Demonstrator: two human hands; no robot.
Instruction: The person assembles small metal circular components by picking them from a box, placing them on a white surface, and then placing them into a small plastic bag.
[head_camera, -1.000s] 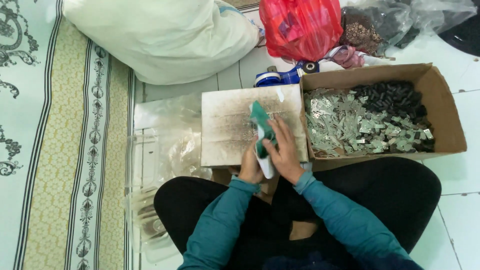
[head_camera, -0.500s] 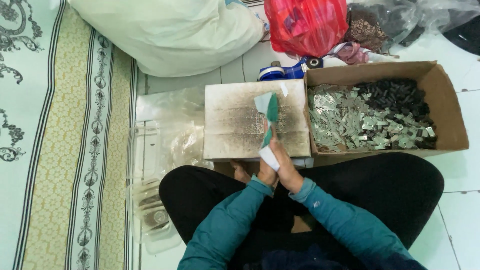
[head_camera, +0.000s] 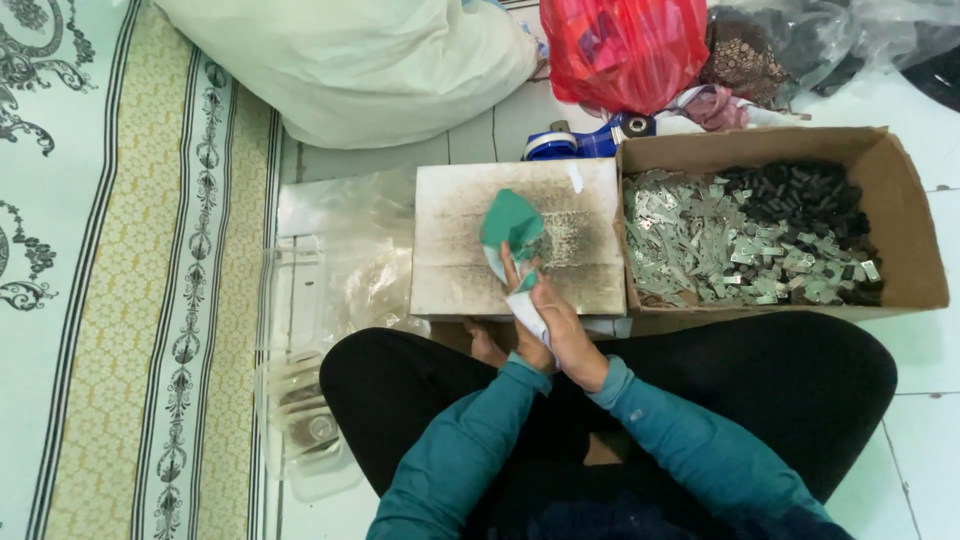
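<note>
Hands at a green-and-white packet over a worn board

From nine o'clock: clear plastic bags on the floor; left hand mostly hidden — finger state cannot be told; right hand fingers closed round the packet at centre; cardboard box at three o'clock is well filled with small metal pieces — much apparently unhandled.

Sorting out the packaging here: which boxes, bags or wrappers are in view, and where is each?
Cardboard box: right of the worn block, brown, open, holding small metal and black pieces.
Red plastic bag: top centre, crumpled.
White sack: top left, bulging.
Clear plastic bags: left of the block, flat, see-through.
</note>
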